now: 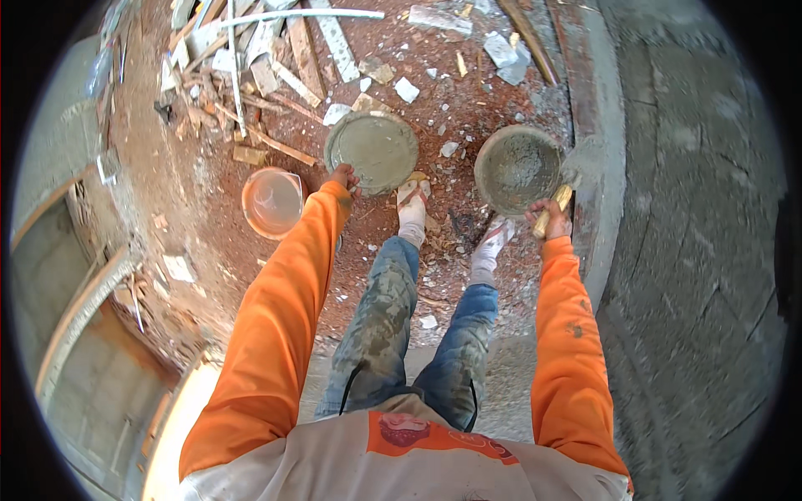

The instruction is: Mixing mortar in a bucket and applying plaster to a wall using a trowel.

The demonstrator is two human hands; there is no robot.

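My right hand (551, 219) is closed around the wooden handle of a trowel (585, 159). The trowel's blade is coated in grey mortar and lies beside the right rim of a round basin (483, 171), which holds rough, wet mortar. At the near-left rim of a second round basin (413, 138) is my left hand (344, 178), its fingers curled against the edge; their exact hold is partly hidden. Smooth grey mortar (372, 149) nearly fills this basin. An orange bucket (248, 200) with cloudy contents stands left of my left forearm.
Broken wood and tile scraps (259, 63) litter the reddish dirt at the far left. A concrete edge (608, 100) runs along the right, beside a grey surface (685, 192). My feet stand on the dirt just before the basins. Block walls (109, 392) show at the lower left.
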